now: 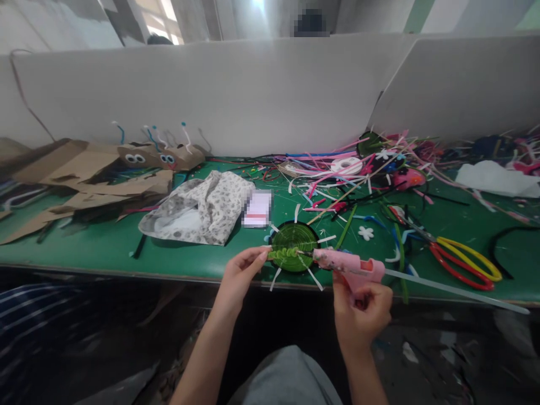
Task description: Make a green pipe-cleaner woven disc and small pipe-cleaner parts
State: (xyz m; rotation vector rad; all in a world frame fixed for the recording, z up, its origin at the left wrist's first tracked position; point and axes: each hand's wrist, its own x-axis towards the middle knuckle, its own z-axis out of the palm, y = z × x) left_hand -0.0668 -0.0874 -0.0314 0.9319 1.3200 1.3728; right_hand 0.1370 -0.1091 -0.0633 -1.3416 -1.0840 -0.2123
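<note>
My right hand (pixel 363 306) is wrapped round the grip of a pink glue gun (pixel 348 264), which points left. A long translucent glue stick (pixel 455 289) sticks out of its back. In a pinch, my left hand (pixel 244 267) holds the left end of a curled green pipe cleaner (pixel 283 253). The gun's nozzle is at the right end of that curl, touching or nearly so. Behind and below it lies a round green coiled disc (pixel 295 233) with a black rim and several white strips spreading outward.
Scissors with red and yellow handles (pixel 464 261) and a white flower (pixel 365 233) lie to the right. A spotted cloth (pixel 206 208), a phone-like item (pixel 257 208) and brown cardboard (pixel 84 174) are to the left. Loose pipe cleaners (pixel 320 185) clutter the back, before a white partition (pixel 211 95).
</note>
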